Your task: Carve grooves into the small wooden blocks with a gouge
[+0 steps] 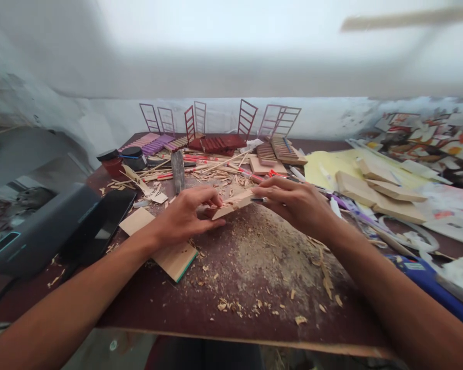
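Wooden piece [235, 204]: up above the middle of the table [150, 313], tilted, bridging the space between our two hands.
Left hand [191, 208]: fingers pinching the left end of the wood, thumb low along its near side.
Right hand [293, 198]: fingers curled around a slim dark tool [259, 200] at the other end of the wood – can't tell whether they're gripping the wood too.
Shavings [301, 319]: scattered all over the table, so our guess is we're mid-trim, paring or carving that piece down.
Next stroke: in our view it calls for a firm left pinch, a steady tool angle, and left fingertips out of its line.
Tool tip: too small and blurry for us – could be a blade, wouldn't swear to it.
Green-edged board [179, 257]: lying on the table, partly hidden under our left forearm.
Little slatted chairs [221, 144]: along the back, the palest frames nearly lost against the wall.
Blue item [435, 288]: far right, partly behind our right forearm and cut off by the frame – no idea what it is.
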A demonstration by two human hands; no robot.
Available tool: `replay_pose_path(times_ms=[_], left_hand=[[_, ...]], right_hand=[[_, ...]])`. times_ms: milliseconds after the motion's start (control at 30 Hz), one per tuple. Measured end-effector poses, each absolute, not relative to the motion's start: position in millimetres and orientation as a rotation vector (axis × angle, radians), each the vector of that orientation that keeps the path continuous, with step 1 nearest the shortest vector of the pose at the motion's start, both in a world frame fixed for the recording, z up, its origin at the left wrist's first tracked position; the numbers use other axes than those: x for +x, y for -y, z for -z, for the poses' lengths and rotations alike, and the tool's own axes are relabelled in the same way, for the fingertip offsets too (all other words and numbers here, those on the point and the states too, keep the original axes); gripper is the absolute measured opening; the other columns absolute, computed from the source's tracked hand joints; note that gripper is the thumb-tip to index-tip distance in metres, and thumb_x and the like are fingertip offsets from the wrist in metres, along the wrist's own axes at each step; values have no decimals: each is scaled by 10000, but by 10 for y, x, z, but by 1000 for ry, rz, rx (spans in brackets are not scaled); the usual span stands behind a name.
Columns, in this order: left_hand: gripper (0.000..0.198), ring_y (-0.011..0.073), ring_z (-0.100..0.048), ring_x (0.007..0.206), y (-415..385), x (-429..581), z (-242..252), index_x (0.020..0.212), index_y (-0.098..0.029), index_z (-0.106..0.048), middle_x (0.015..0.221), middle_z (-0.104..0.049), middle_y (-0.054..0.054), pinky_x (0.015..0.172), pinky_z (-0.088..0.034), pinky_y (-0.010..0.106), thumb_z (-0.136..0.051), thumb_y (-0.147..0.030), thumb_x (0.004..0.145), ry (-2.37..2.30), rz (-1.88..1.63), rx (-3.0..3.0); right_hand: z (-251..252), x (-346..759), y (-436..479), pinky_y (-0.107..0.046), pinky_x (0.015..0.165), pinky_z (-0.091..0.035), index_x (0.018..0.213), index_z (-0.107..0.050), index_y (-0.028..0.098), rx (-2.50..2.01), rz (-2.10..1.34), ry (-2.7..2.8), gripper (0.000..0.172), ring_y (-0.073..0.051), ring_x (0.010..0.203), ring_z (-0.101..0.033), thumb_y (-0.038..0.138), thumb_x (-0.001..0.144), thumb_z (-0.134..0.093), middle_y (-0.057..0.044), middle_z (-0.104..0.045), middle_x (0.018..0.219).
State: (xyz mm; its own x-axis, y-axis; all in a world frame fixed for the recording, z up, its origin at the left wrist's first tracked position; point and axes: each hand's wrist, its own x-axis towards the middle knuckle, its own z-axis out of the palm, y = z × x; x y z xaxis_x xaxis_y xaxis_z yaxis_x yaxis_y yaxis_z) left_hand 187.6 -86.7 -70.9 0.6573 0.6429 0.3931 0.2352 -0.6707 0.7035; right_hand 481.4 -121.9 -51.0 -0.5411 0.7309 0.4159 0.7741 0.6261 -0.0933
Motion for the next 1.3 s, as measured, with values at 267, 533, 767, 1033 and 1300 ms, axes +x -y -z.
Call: replay_pose_path(times_ms=[267, 533, 767, 1033, 1300], left_hand=[[318, 224, -623, 977, 915, 1861, 644, 894, -190, -590, 1100, -655, 89, 854, -487, 364, -746, -466, 870, -519, -623, 2501], [355, 208, -637, 875, 1034, 1918, 607, 901, -197, -679, 1029, -684, 89, 772, -467, 327, -794, -519, 804, -395, -480, 2511], [210, 190, -635, 875, 968, 1922, 640, 957, -202, -670, 934, -699, 62, 811, -455, 330, -598, -398, 984, -453, -620, 2487], [145, 250, -597, 1016, 399, 2413, 588, 919, -197, -686, 1008, -667, 95, 939, -440, 416, -542, -196, 934, -393, -600, 2688], [264, 186, -525, 821, 153, 2734, 861, 666, -203, -472, 829, -553, 53, 811, -444, 351, -539, -180, 920, -224, -611, 2762]], right_hand=[[549, 4759, 1239, -339, 861, -536, 1229, -737, 233, -1164, 118, 2462, 290, -237, 1223, -663, 313, 1058, -517, -98, -705, 1248], [663, 4643, 1220, -352, 830, -541, 1113, -778, 234, -1126, 168, 2508, 265, -212, 1064, -671, 283, 1042, -528, -119, -667, 1278], [597, 4595, 1252, -393, 925, -504, 926, -719, 167, -1203, -53, 2422, 347, -220, 978, -650, 418, 1044, -510, -115, -651, 997], [417, 4650, 1290, -340, 710, -395, 813, -522, 212, -1351, -63, 2485, 410, -186, 739, -595, 448, 1087, -330, -56, -644, 787], [475, 4653, 1647, -346, 545, -129, 851, -516, 224, -1670, 104, 2839, 461, -146, 477, -356, 509, 1098, -251, -9, -568, 608]])
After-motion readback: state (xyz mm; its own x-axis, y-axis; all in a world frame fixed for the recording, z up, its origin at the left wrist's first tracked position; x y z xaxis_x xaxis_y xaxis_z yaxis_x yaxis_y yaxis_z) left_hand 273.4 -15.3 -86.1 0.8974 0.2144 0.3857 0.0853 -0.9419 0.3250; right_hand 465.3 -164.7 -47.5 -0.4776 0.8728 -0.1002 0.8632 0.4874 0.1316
